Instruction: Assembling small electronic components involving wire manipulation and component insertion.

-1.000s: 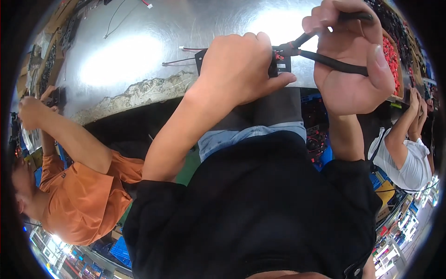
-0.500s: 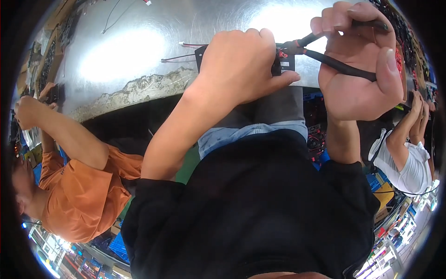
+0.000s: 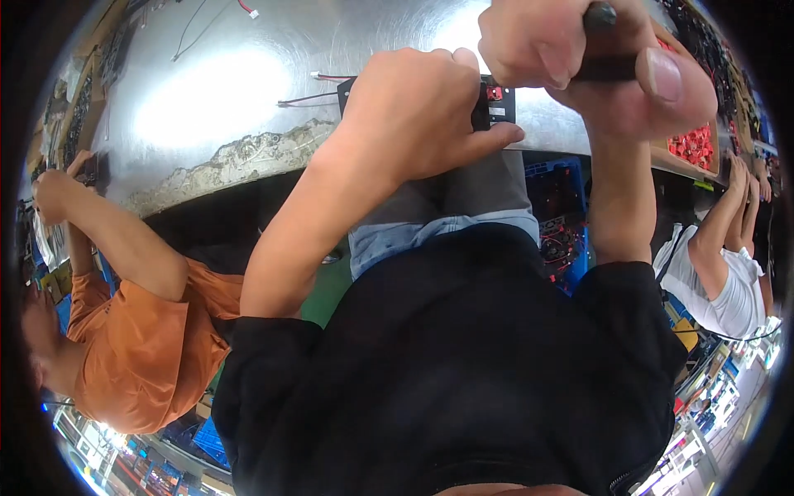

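Note:
My left hand (image 3: 418,116) is wrapped over a flat black panel (image 3: 504,112) at the bench's near edge and presses it down, its thumb pointing right. A small red connector (image 3: 495,93) shows on the panel's right end. Thin wires with a white plug (image 3: 315,74) stick out past its left side. Raised just to the right, my right hand (image 3: 579,58) is closed around the dark handles of pliers (image 3: 612,69). The jaws of the pliers are hidden behind the fingers.
The metal bench (image 3: 215,99) has a worn, chipped front edge. Loose wires (image 3: 198,29) lie at its far left. A box of small red parts (image 3: 693,149) stands at the right. A blue crate (image 3: 583,178) sits below the bench. People in orange (image 3: 157,355) and white (image 3: 711,281) work alongside.
My right hand has lifted and moved left, its fingers closing the pliers' handles, which were spread apart. The left hand stays on the panel, shifted slightly left in view.

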Motion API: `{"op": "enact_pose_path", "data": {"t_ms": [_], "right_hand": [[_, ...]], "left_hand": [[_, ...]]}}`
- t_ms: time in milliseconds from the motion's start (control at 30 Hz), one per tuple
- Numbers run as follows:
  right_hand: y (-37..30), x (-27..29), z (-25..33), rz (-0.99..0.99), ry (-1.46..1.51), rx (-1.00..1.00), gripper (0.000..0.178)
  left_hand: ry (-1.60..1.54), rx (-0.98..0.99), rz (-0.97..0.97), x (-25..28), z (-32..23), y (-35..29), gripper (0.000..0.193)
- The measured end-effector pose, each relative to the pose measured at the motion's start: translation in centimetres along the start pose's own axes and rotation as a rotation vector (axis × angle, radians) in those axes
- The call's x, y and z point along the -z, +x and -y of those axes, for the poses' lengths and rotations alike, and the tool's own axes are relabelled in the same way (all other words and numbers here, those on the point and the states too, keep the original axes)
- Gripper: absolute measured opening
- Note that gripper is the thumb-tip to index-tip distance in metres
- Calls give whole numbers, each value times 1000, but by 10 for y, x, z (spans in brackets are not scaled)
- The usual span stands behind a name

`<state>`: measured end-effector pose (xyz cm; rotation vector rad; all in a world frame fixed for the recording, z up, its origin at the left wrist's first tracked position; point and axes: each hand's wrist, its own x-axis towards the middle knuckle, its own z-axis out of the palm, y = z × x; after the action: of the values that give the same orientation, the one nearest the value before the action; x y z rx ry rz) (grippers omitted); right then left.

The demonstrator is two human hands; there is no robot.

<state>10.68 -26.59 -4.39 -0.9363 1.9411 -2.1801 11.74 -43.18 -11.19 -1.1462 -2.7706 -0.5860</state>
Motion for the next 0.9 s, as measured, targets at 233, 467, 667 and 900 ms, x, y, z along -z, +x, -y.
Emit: {"op": "enact_pose_path", "data": {"t_ms": [233, 467, 667, 900], "right_hand": [[34, 16, -11, 482, 385, -209, 51], [25, 96, -140, 42, -265, 503, 41], [52, 18, -63, 664, 895, -352, 66], [80, 0, -71, 1165, 954, -315, 84]], "left_hand": [[-16, -36, -45, -7, 9, -5, 50], [-202, -69, -198, -12, 8, -5, 37], [-25, -115, -191, -16, 8, -3, 65], [-6, -141, -306, -11, 7, -9, 54]]}}
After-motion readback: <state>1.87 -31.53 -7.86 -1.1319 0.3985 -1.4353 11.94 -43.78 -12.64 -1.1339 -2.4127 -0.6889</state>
